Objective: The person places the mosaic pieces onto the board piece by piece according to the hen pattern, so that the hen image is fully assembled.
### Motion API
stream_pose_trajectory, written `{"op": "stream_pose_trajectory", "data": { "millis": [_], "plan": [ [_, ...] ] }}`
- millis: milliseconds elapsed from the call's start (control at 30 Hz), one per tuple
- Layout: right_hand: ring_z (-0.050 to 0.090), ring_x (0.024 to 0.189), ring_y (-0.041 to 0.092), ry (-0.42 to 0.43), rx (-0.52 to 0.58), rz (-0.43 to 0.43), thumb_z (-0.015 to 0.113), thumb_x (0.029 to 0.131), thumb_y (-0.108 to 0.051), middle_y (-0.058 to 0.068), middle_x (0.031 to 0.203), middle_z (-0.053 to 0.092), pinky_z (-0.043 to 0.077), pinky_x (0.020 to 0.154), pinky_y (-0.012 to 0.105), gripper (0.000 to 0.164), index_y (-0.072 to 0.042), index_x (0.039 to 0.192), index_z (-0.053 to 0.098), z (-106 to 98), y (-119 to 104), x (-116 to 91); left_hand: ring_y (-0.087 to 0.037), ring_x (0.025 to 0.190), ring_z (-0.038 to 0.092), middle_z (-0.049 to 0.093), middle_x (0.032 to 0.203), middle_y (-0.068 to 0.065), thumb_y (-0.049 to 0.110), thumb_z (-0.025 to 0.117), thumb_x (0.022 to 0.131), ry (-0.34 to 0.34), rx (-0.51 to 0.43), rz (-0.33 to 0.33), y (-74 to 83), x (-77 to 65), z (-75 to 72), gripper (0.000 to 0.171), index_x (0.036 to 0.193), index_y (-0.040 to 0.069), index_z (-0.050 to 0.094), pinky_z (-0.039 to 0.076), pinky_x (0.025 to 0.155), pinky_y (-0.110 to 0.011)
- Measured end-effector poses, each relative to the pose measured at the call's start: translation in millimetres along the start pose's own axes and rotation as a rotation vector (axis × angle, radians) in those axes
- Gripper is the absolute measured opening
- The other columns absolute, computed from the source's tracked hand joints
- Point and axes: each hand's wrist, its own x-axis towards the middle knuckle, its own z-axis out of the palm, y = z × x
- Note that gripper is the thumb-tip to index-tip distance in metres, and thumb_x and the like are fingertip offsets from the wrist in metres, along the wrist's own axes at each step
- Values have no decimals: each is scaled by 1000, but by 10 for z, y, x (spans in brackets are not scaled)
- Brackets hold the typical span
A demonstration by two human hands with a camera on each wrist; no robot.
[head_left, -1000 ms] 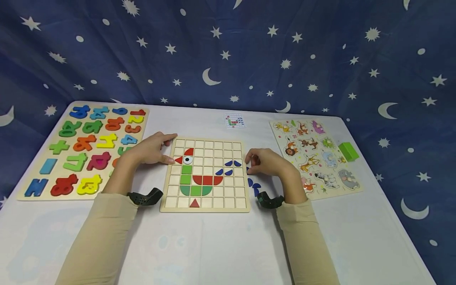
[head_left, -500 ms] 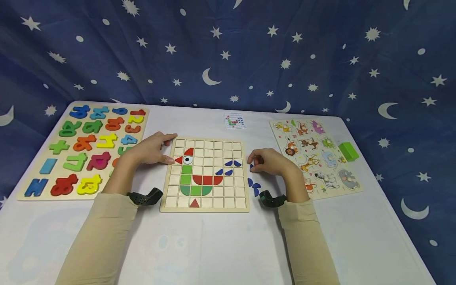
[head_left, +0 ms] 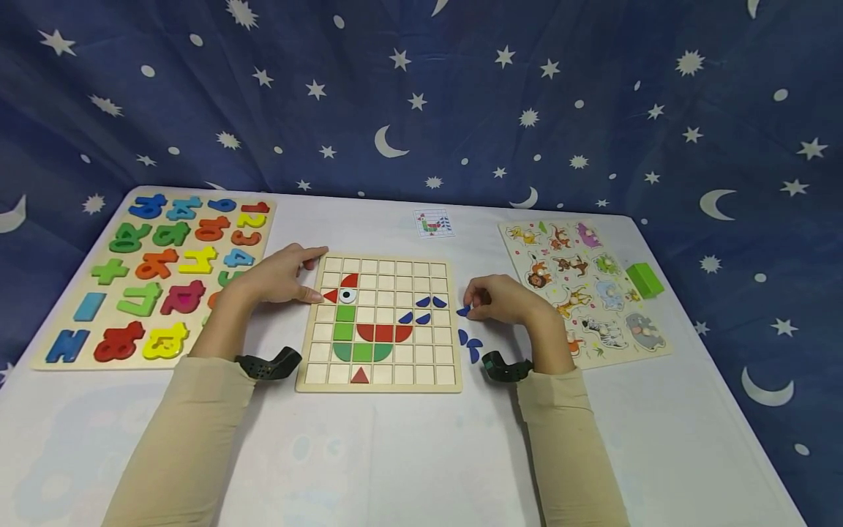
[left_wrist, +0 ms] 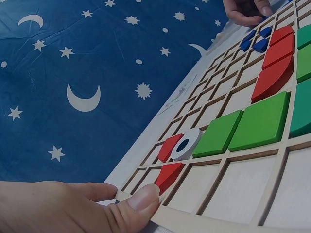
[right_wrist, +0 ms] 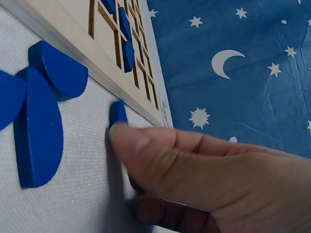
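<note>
A wooden grid board (head_left: 378, 389) bears a bird made of red, green and blue pieces with a round eye piece (head_left: 347, 296). At its left edge is my left hand (head_left: 279, 276); the thumb rests on the rim beside the red triangle (left_wrist: 169, 175), and the index finger reaches to the back corner. My right hand (head_left: 503, 300) is just off the board's right side, low over the table. Between its thumb and fingers it pinches a blue petal-shaped piece (right_wrist: 118, 112), partly hidden by the thumb. Several like blue pieces (right_wrist: 41, 126) lie loose nearer me.
A small picture card (head_left: 434, 224) lies behind the board. To the left is a number puzzle board (head_left: 154, 282) with thick coloured pieces. An animal puzzle board (head_left: 579, 285) lies right, with a green block (head_left: 645, 280) beside it. A starry curtain (head_left: 421, 95) hangs behind.
My right hand has drawn slightly right, away from the board's edge, and more of the blue piece at its fingertips shows. My left hand has stayed in place.
</note>
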Motion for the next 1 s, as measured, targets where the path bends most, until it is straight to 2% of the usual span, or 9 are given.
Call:
{"op": "stream_pose_trajectory", "data": {
  "millis": [200, 533, 800, 1000],
  "plan": [
    [49, 75, 15, 15, -16, -1, 75, 81, -19, 0, 78, 53, 39, 70, 30, 16, -13, 89, 62, 1, -8, -5, -25, 98, 39, 43, 108, -12, 25, 81, 75, 1, 0, 0, -12, 10, 6, 91, 148, 6, 31, 33, 84, -40],
    [49, 76, 15, 9, 2, -21, 71, 83, -11, 1, 81, 54, 40, 70, 30, 18, -14, 99, 64, 17, -96, 2, -26, 100, 38, 43, 108, -12, 25, 81, 75, 2, -6, 3, -7, 14, 4, 91, 148, 6, 31, 33, 86, -41],
    [49, 72, 15, 13, -10, -10, 70, 84, -11, 1, 78, 54, 40, 67, 28, 17, -13, 100, 65, 24, -103, 5, -26, 103, 38, 43, 109, -12, 24, 81, 75, 1, -7, 3, -4, 13, 0, 91, 148, 6, 30, 33, 89, -42],
    [50, 73, 15, 16, -4, -33, 70, 84, -11, 1, 79, 54, 41, 68, 29, 15, -12, 97, 64, 17, -98, 2, -26, 102, 38, 43, 109, -12, 24, 81, 75, 1, -7, 3, -3, 10, 3, 91, 148, 5, 30, 33, 89, -42]
  ]
}}
